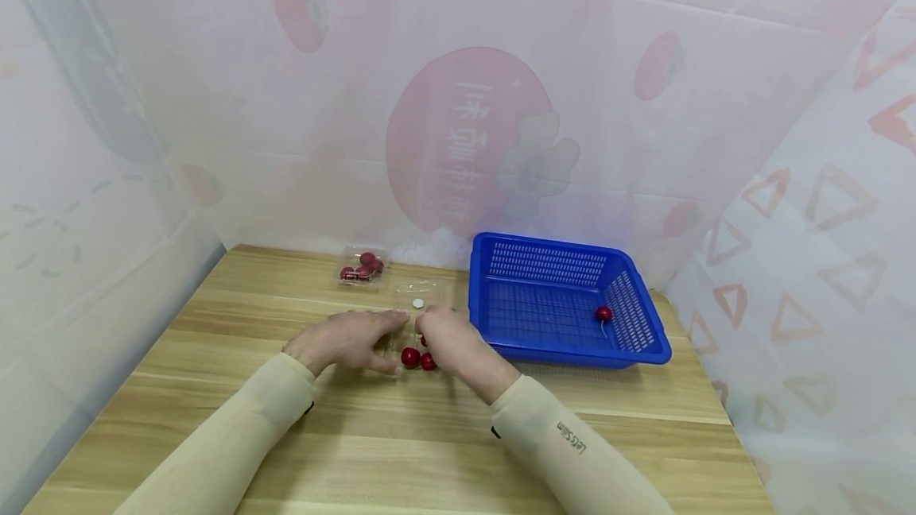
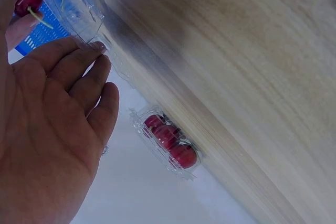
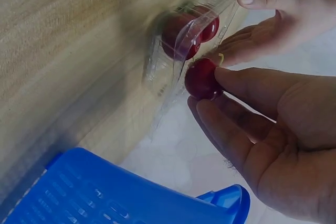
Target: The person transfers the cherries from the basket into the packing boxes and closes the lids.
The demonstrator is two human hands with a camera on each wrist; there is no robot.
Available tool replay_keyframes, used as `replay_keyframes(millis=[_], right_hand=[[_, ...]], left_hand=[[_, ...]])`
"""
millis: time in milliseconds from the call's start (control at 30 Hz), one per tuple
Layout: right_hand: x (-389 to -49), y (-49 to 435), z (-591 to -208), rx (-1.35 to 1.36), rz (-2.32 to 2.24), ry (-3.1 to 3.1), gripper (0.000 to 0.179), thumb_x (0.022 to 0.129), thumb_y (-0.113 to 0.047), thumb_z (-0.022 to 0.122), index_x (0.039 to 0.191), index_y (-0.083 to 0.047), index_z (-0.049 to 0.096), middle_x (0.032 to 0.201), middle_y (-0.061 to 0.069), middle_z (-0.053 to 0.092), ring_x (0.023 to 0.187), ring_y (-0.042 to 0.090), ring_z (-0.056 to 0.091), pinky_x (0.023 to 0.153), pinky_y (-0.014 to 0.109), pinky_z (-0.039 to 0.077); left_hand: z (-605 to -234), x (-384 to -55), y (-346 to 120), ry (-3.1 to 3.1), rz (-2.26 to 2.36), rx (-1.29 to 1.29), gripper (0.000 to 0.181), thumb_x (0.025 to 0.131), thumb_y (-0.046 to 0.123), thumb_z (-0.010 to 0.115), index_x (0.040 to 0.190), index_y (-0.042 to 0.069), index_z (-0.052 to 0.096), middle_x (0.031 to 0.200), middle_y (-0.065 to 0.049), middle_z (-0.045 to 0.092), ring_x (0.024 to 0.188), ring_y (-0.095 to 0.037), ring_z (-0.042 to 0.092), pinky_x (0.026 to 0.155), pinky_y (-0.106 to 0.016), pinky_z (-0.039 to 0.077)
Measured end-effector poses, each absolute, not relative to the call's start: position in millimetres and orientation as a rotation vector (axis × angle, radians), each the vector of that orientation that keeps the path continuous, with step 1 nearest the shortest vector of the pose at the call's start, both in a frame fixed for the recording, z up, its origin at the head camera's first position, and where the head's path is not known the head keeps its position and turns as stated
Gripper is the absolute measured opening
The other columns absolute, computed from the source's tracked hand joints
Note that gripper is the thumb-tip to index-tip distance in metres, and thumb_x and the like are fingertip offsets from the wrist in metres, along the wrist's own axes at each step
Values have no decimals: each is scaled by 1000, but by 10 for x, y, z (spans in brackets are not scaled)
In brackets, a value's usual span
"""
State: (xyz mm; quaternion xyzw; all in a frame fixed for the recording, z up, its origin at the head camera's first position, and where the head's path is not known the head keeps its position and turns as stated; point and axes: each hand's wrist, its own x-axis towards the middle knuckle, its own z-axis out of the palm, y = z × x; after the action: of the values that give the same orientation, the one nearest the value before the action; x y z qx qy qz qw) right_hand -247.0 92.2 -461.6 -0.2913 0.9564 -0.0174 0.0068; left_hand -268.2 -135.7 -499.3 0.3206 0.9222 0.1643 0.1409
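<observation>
In the right wrist view my right hand (image 3: 278, 124) pinches a red cherry (image 3: 201, 80) with a short stem between thumb and fingertips. The cherry is right at the edge of a clear plastic box (image 3: 157, 59). Two more cherries (image 1: 418, 358) lie in that box, seen in the head view near the hands. My left hand (image 1: 351, 342) is at the box's left side, fingers extended, fingertips at its wall. From the left wrist view the left palm (image 2: 47, 124) shows with nothing in it. The box's lid (image 1: 418, 290) stands open toward the back, a white round label on it.
A closed clear box of cherries (image 1: 362, 267) stands behind, at the table's back edge. To the right is a blue plastic basket (image 1: 568, 356), with one stemmed cherry (image 1: 604, 314) inside. A printed curtain (image 1: 343, 141) hangs behind the wooden table (image 1: 372, 459).
</observation>
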Motion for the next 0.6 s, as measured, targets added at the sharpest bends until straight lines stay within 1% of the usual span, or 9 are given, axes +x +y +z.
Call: replay_keyframes(millis=[33,133,167,300,400,600], right_hand=[[-2473,930,-4616,-904,-72,2984,19,104,3,75,106,-11,87,103,4,83,85,17,77,76,37,69],[-2477,963,-4531,-851,-178,2934,20,108,0,76,121,-7,88,119,9,86,103,22,83,91,38,73],[-2465,976,-4455,-823,-229,2913,21,109,-1,76,126,-6,88,126,10,87,111,24,84,99,39,73],[-2511,1071,-4301,-791,-412,2878,29,109,-1,79,138,-3,84,142,14,84,135,32,81,117,45,69],[-2545,1153,-4198,-799,-496,2876,30,110,-1,79,140,-3,83,145,15,84,139,34,79,121,49,67],[-2595,1312,-4049,-764,-645,2868,30,112,-3,77,140,-2,83,145,17,84,136,37,80,117,53,68]], left_hand=[[-4996,-2682,-1358,2664,473,927,99,104,57,88,177,3,50,179,-21,57,164,-48,58,137,-67,49],[-5000,-2681,-1360,2666,464,928,99,104,58,88,177,4,50,180,-21,55,165,-48,57,138,-66,48],[-5000,-2680,-1360,2666,459,928,99,104,58,87,177,4,50,181,-22,55,165,-48,57,138,-66,48],[-4993,-2679,-1356,2663,446,916,99,104,58,87,177,4,49,182,-22,53,167,-48,55,139,-66,47],[-4987,-2679,-1352,2663,440,908,99,104,58,87,177,4,49,182,-22,52,167,-48,55,140,-66,47],[-4977,-2675,-1347,2668,429,910,99,104,58,87,177,3,50,182,-22,53,167,-48,55,140,-65,46]])
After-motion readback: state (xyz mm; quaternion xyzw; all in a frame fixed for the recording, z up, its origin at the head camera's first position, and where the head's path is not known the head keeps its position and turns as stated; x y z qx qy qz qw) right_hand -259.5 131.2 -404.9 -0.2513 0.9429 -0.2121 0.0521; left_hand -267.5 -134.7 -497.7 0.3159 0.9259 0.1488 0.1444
